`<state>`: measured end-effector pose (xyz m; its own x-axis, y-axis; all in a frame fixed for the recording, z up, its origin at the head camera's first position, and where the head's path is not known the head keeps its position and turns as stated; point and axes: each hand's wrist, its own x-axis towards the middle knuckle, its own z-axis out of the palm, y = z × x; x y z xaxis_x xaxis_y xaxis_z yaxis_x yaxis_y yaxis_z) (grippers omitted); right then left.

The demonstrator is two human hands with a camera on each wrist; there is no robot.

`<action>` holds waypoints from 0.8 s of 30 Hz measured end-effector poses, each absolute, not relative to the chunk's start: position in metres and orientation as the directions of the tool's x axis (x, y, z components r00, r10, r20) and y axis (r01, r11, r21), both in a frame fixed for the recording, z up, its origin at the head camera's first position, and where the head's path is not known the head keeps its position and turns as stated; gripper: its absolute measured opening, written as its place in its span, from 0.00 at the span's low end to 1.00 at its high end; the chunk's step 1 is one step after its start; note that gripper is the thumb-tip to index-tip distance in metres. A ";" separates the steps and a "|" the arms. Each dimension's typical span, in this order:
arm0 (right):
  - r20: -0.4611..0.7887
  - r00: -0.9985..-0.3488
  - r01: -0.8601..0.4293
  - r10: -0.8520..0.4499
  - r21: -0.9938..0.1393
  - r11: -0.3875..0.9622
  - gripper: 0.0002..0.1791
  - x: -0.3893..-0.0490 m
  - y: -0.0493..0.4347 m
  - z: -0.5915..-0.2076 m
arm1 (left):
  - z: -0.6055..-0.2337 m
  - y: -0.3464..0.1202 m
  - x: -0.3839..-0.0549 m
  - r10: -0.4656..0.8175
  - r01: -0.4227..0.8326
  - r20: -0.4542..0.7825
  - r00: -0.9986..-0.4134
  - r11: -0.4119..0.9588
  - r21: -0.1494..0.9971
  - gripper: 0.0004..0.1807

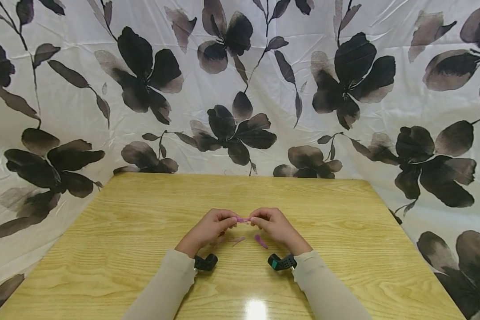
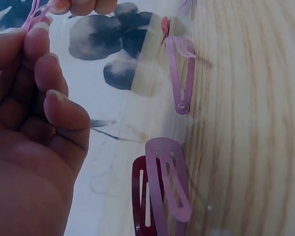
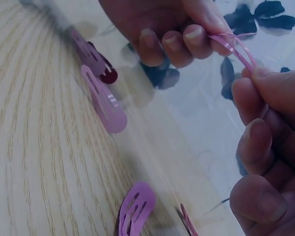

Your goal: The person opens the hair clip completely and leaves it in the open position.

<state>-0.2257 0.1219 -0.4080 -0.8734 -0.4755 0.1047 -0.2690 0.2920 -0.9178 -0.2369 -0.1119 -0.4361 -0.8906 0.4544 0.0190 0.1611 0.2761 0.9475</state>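
Over the middle of the table, my left hand (image 1: 218, 221) pinches one end of a pink snap hair clip (image 1: 243, 219) between thumb and fingertips. The other end is pinched by my right hand (image 1: 273, 222). In the right wrist view the clip's two slim arms stand slightly apart. Below the hands on the table lie a purple hair clip (image 1: 261, 242), nearer the right hand, and a pale pink hair clip (image 1: 238, 240), nearer the left. The left wrist view shows another pink clip (image 2: 162, 146) overlapping a dark red clip (image 2: 137, 196).
The table (image 1: 144, 195) has a light wood grain. Behind it hangs a white cloth (image 1: 288, 146) printed with dark flowers. Black bands with small devices sit on both wrists. A thin reddish clip (image 3: 187, 221) appears edge-on at the bottom of the right wrist view.
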 end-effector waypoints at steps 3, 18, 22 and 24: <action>0.105 -0.881 -0.269 -0.462 -0.913 0.305 0.11 -0.228 0.122 -0.411 | -0.436 -0.112 -0.237 0.438 0.166 0.024 -0.899 0.287 0.943 0.15; 0.130 -0.914 -0.280 -0.385 -0.888 0.365 0.09 -0.245 0.122 -0.440 | -0.436 -0.108 -0.238 0.378 0.135 -0.001 -0.926 0.333 0.933 0.12; 0.133 -0.917 -0.285 -0.376 -0.878 0.384 0.06 -0.245 0.122 -0.440 | -0.437 -0.108 -0.237 0.361 0.139 -0.006 -0.933 0.373 0.917 0.11; 0.136 -0.918 -0.290 -0.371 -0.870 0.400 0.05 -0.245 0.121 -0.441 | -0.438 -0.108 -0.238 0.347 0.147 -0.002 -0.938 0.401 0.904 0.11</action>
<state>-0.2454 0.1213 -0.4412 -0.9185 -0.3715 0.1355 -0.2900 0.3998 -0.8695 -0.2375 -0.1079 -0.4384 -0.9379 0.3470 -0.0015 0.1470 0.4012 0.9041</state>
